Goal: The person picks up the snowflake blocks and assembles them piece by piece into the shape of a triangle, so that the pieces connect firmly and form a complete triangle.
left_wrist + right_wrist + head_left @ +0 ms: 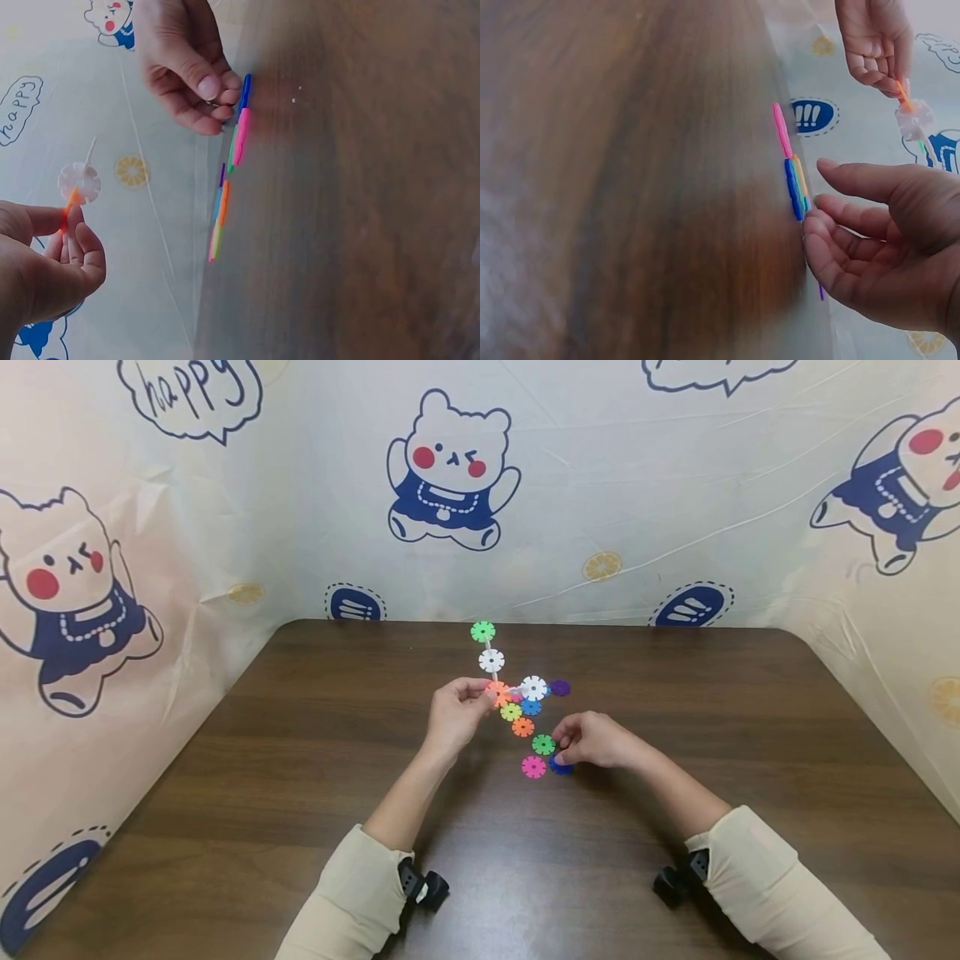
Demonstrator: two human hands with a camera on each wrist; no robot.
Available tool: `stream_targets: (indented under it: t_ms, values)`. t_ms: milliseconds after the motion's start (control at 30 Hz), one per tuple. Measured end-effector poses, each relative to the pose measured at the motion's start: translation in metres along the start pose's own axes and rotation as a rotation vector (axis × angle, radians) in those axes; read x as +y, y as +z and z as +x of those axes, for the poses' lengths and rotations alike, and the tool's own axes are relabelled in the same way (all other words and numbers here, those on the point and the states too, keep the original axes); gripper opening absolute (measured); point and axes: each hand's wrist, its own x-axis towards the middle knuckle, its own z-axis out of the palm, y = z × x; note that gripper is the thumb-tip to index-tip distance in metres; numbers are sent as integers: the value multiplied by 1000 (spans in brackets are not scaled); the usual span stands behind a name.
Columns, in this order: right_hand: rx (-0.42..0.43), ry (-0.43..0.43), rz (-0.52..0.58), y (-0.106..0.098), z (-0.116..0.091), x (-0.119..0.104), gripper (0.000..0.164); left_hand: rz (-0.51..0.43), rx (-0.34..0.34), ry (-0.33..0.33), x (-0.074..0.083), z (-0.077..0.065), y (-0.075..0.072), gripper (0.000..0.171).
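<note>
My left hand pinches an orange notched plastic disc, which is slotted together with white discs and a green disc into a small branching piece held above the table. Another white disc stands out on its right side. Lower down and to the right, my right hand is just over a dark blue disc lying flat. In the right wrist view, thumb and fingers are apart, with the fingertips right at the blue disc. A green disc and a pink disc lie beside it.
Between the hands, more loose discs lie on the brown table: orange, yellow, light blue and purple. A printed cloth with cartoon bears hangs behind the table and along its sides.
</note>
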Motion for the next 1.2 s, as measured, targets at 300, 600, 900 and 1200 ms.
stream_targets:
  t_ms: [300,600,900,1200]
  values:
    - [-20,0,-86,2,0,-1,25,-8,17,-18,-2,0,-1,18]
    - [-14,-9,-158,5,-1,-3,24,-10,19,-21,-3,0,0,18]
    - [-21,-23,-165,6,-3,-4,21,-2,11,-5,-4,0,0,18]
    - [61,-62,-125,5,-5,-2,11,-17,7,-22,-3,0,0,17]
